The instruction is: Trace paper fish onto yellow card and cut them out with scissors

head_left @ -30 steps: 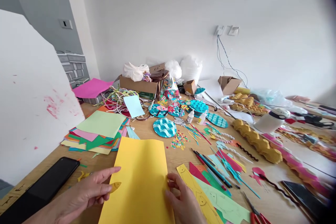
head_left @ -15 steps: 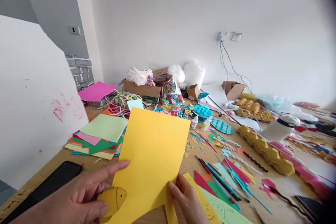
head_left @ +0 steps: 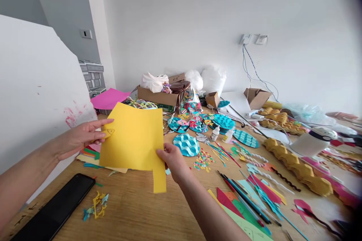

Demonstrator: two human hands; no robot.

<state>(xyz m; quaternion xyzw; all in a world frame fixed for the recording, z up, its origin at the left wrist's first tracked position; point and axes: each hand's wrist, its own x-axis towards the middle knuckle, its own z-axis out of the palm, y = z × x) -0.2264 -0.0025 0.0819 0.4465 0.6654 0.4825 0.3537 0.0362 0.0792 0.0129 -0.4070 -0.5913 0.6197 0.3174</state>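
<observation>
A yellow paper sheet [head_left: 132, 135] with an irregular outline and a narrow strip hanging from its lower right corner is held up above the table. Its left edge is gripped by my left hand [head_left: 87, 134], which also pinches a small yellow paper fish [head_left: 109, 132] with a drawn eye and gill line. My right hand [head_left: 173, 160] pinches the sheet's right edge between thumb and fingers. Part of the coloured paper pile [head_left: 92, 158] is hidden behind the sheet.
A black phone [head_left: 56, 211] lies at the front left beside small paper scraps [head_left: 97, 205]. Confetti dots [head_left: 204, 160], glue bottles [head_left: 215, 134] and blue paper ovals [head_left: 186, 144] sit mid-table. Pencils [head_left: 243, 196] rest on coloured paper at the right. A white board [head_left: 34, 83] stands left.
Both hands have carried the yellow sheet farther out and to the left, toward the paper pile. The fish has moved with the left hand. Paper scraps and blue ovals have come into view.
</observation>
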